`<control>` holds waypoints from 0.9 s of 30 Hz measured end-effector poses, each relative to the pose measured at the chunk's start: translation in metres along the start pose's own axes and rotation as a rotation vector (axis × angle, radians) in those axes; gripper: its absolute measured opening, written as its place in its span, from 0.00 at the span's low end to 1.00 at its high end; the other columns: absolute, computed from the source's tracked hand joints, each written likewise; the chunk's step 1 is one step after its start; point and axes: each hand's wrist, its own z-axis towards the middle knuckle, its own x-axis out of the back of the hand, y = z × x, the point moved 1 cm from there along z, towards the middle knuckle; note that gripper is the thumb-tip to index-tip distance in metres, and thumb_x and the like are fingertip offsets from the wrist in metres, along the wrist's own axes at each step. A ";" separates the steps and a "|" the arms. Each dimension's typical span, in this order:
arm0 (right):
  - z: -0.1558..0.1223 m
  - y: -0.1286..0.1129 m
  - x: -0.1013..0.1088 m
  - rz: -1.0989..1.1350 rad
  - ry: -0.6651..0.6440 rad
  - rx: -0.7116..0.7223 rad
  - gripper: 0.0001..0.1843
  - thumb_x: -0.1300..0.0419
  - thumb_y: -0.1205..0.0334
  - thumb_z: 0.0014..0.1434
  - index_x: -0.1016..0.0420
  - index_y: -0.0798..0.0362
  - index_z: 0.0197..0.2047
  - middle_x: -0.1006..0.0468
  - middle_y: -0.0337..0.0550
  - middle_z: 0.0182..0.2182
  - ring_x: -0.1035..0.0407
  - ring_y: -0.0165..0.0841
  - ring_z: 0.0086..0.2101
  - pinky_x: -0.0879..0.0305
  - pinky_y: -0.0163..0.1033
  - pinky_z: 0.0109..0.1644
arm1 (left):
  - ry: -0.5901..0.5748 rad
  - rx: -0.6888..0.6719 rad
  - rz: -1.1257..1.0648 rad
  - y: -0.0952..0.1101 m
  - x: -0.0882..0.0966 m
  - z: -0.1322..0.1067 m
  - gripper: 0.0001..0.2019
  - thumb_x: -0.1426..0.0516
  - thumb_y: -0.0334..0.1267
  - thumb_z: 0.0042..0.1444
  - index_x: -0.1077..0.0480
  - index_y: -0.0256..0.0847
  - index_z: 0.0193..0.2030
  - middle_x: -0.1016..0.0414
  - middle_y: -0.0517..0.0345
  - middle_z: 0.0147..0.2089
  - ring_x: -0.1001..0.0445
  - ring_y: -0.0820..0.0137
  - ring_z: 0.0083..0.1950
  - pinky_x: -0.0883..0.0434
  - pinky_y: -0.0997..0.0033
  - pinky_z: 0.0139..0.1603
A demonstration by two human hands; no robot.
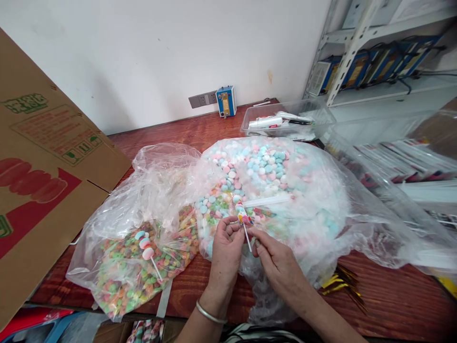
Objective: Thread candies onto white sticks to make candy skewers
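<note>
A marshmallow-style candy lollipop in a clear, colourfully printed wrapper stands tilted between my two hands. My left hand grips its wrapped lower part with bent fingers. The white stick points down toward me. My right hand is closed beside the stick, index finger and thumb drawn together at the wrapper's lower end; what they pinch is hidden. Behind the hands lies a large clear bag of pink, white and blue candies. A second lollipop rests on a bag of ring-shaped candies at left.
A cardboard box stands at the left edge. Gold twist ties lie at the right. At the back are a clear plastic tray and a blue device. White strips lie on the large bag. A metal shelf rises at right.
</note>
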 end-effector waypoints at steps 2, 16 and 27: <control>0.003 0.000 -0.001 -0.032 -0.024 0.000 0.23 0.53 0.70 0.62 0.28 0.50 0.56 0.22 0.39 0.29 0.26 0.33 0.30 0.30 0.35 0.34 | 0.023 -0.042 0.036 -0.003 0.002 0.005 0.17 0.34 0.39 0.49 0.34 0.40 0.43 0.22 0.58 0.36 0.22 0.71 0.36 0.28 0.74 0.39; 0.018 0.003 -0.011 -0.189 -0.139 0.020 0.24 0.52 0.72 0.63 0.33 0.49 0.61 0.19 0.46 0.46 0.23 0.39 0.45 0.28 0.39 0.44 | 0.095 -0.146 0.271 0.000 0.000 0.022 0.13 0.38 0.46 0.54 0.32 0.40 0.38 0.27 0.59 0.32 0.28 0.73 0.29 0.33 0.76 0.29; 0.018 0.000 -0.008 -0.168 -0.076 -0.030 0.22 0.55 0.68 0.65 0.32 0.52 0.59 0.21 0.47 0.51 0.24 0.38 0.46 0.28 0.41 0.45 | 0.144 -0.264 0.499 -0.002 0.003 0.028 0.09 0.42 0.44 0.57 0.31 0.40 0.36 0.27 0.60 0.29 0.29 0.71 0.29 0.33 0.73 0.31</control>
